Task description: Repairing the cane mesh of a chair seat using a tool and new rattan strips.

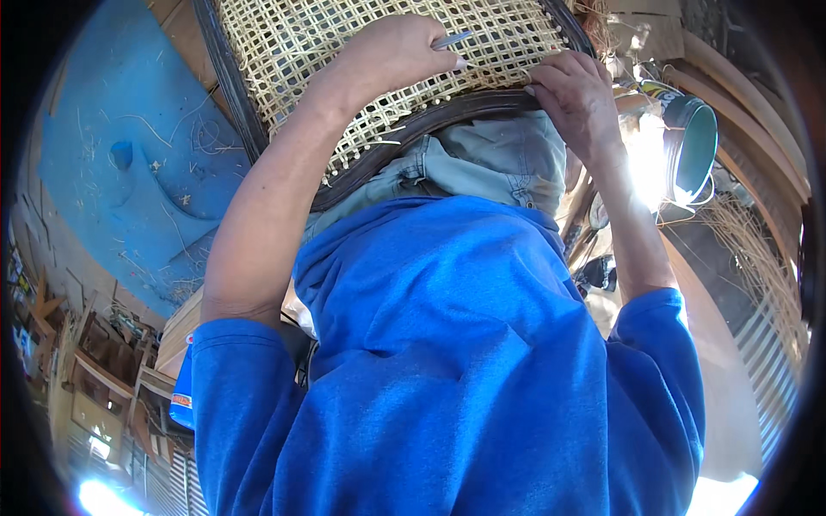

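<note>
A panel of pale woven cane (pixel 292 39) in a dark carved wooden frame (pixel 430 120) rests against my lap. My left hand (pixel 396 56) is over the middle of the weave, closed around a slim grey metal tool (pixel 453 39). Only part of that tool shows, and its exact kind cannot be made out. At the panel's near right edge, my right hand (pixel 575 96) has its fingers pinched together at the weave, on what looks like a cane strand. Short loose cane ends stick out along the near left edge of the frame.
A blue sheet (pixel 112 172) strewn with cane scraps spreads to the left. On the right lies a tipped bucket (pixel 693 146), green inside, near curved wooden pieces (pixel 748 95) and a heap of loose cane strands (pixel 748 236). Wooden furniture parts (pixel 103 370) stand at the lower left.
</note>
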Demonstrator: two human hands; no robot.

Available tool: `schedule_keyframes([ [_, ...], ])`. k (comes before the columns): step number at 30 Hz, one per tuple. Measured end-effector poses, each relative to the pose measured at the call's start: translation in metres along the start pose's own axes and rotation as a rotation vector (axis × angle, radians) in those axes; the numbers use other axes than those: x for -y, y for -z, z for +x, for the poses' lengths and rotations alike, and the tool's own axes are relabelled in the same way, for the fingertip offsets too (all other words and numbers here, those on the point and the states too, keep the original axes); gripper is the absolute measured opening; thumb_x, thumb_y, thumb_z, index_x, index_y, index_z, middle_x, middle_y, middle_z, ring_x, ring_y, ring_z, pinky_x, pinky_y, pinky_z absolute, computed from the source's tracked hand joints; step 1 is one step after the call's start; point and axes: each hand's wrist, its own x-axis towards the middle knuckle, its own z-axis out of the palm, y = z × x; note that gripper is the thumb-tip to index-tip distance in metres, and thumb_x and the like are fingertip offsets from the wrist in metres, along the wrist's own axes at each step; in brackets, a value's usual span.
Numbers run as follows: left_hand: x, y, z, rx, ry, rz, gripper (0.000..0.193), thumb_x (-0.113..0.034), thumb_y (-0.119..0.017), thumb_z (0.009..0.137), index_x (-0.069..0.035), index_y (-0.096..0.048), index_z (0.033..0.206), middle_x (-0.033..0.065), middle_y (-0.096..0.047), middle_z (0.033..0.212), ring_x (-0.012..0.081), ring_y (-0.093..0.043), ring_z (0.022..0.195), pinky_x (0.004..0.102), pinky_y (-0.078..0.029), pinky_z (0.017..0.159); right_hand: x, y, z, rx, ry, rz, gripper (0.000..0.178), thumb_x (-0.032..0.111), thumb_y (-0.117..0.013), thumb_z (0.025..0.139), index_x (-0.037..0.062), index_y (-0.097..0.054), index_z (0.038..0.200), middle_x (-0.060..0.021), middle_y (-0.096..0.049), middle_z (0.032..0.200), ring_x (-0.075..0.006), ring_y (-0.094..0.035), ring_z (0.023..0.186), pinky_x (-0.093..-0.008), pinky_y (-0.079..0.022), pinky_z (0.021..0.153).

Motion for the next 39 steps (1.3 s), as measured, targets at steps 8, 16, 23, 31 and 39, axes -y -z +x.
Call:
schedule_keyframes([
  [8, -0.006, 0.003, 0.003, -0.003, 0.028, 0.072, 0.031, -0.032, -0.063, 0.078, -0.001, -0.061, 0.073, 0.0107, -0.059, 0.063, 0.0237, -0.057, 0.057, 0.0352, -0.047, 0.057, 0.0, -0.008, -0.004, -0.009, -0.011, 0.022, 0.014, 0.009, -0.066, 0.073, 0.0079, -0.063, 0.087, -0.0038, -0.061, 0.091, -0.0245, -0.054, 0.097, -0.0376, -0.039, 0.087],
  [16, 0.005, 0.038, 0.009, 0.092, 0.069, -0.36, 0.017, -0.019, -0.058, 0.071, -0.003, -0.058, 0.066, 0.0051, -0.052, 0.054, 0.0127, -0.047, 0.049, 0.0292, -0.038, 0.046, -0.001, -0.005, -0.006, 0.018, 0.002, 0.009, 0.015, 0.01, -0.066, 0.072, 0.0081, -0.063, 0.087, -0.0038, -0.06, 0.093, -0.0255, -0.053, 0.098, -0.038, -0.039, 0.088],
  [23, 0.021, 0.043, 0.018, 0.07, 0.492, -0.939, 0.019, -0.01, -0.055, 0.078, -0.008, -0.049, 0.06, 0.0004, -0.047, 0.051, 0.0092, -0.04, 0.043, 0.0255, -0.035, 0.041, 0.004, 0.002, 0.003, 0.119, -0.03, -0.02, 0.012, 0.009, -0.065, 0.074, 0.0075, -0.065, 0.086, -0.0048, -0.06, 0.09, -0.0253, -0.054, 0.097, -0.0382, -0.039, 0.087],
  [31, 0.016, 0.047, 0.008, 0.029, 0.544, -1.158, 0.022, -0.012, -0.055, 0.079, -0.011, -0.048, 0.058, 0.0003, -0.047, 0.052, 0.0107, -0.042, 0.046, 0.0264, -0.037, 0.043, 0.0, 0.006, 0.001, 0.136, 0.053, -0.016, 0.013, 0.007, -0.064, 0.075, 0.0073, -0.065, 0.088, -0.0054, -0.06, 0.088, -0.0252, -0.054, 0.096, -0.0379, -0.039, 0.087],
  [39, 0.031, 0.041, 0.01, -0.024, 0.463, -1.23, 0.023, -0.012, -0.056, 0.079, -0.01, -0.047, 0.058, 0.001, -0.046, 0.053, 0.0112, -0.041, 0.046, 0.0267, -0.037, 0.044, -0.007, 0.008, 0.0, 0.109, 0.013, 0.096, 0.016, 0.007, -0.063, 0.076, 0.0056, -0.064, 0.092, -0.0063, -0.061, 0.085, -0.0265, -0.056, 0.092, -0.0384, -0.041, 0.085],
])
